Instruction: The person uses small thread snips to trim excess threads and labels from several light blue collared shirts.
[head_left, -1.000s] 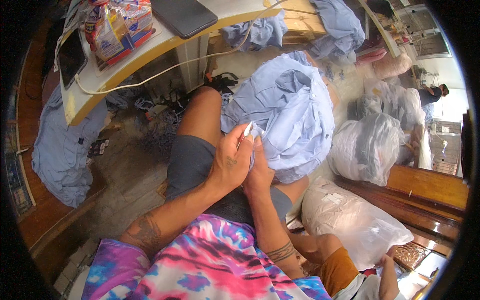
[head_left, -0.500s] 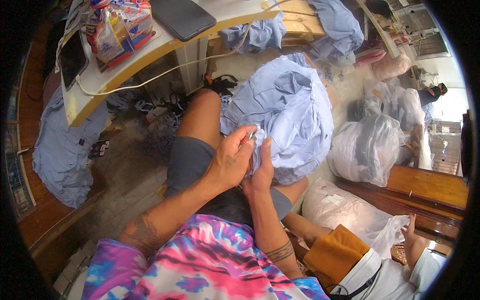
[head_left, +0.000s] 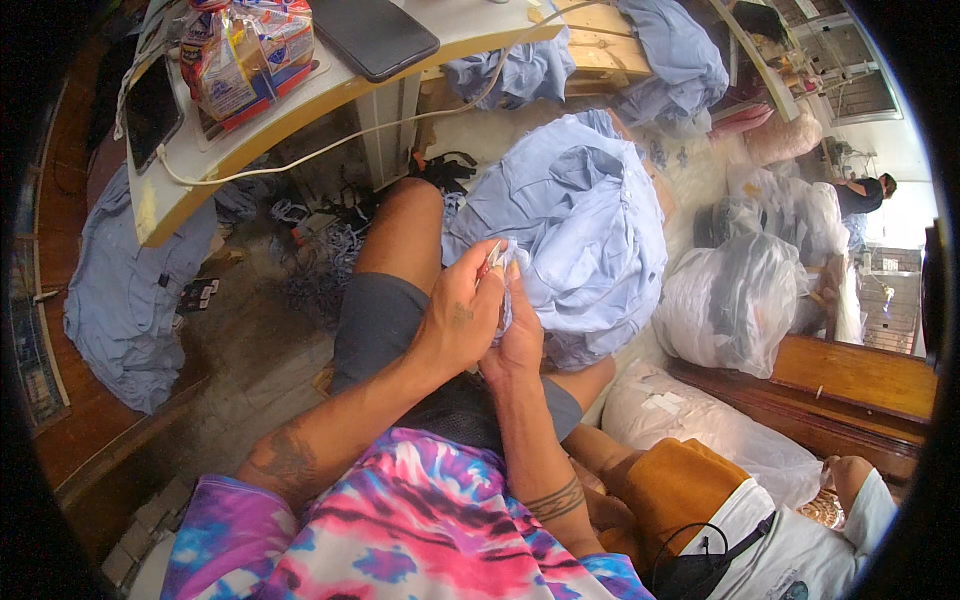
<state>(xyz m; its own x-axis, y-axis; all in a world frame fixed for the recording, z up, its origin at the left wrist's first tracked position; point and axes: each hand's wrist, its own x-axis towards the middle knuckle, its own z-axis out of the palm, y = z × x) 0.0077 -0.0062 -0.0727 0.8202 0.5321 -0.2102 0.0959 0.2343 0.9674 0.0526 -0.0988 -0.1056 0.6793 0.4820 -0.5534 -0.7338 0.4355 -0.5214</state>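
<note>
A bunched light blue garment (head_left: 590, 230) lies across my lap, its folds spilling toward the far side of my knees. My left hand (head_left: 462, 315) is closed around a small pair of thread snips (head_left: 489, 262) with red on the handle and a metal tip. The snips' tip touches or sits right beside an edge of the cloth. That edge is pinched by my right hand (head_left: 516, 335), thumb pointing up, close against the left. The fingers' undersides and the cloth between the palms are hidden.
A white table (head_left: 150, 200) at upper left carries a phone (head_left: 375, 35), a bread bag (head_left: 245, 60) and a cable (head_left: 330, 150). Another blue garment (head_left: 135, 300) hangs at left. Plastic-wrapped bundles (head_left: 735, 305) stand at right. A person in orange shorts (head_left: 690, 490) sits close on my right.
Both hands have shifted slightly upward with the snips and the cloth edge, and the right thumb has drawn nearer the snips. The neighbouring person's hand has left the plastic bag.
</note>
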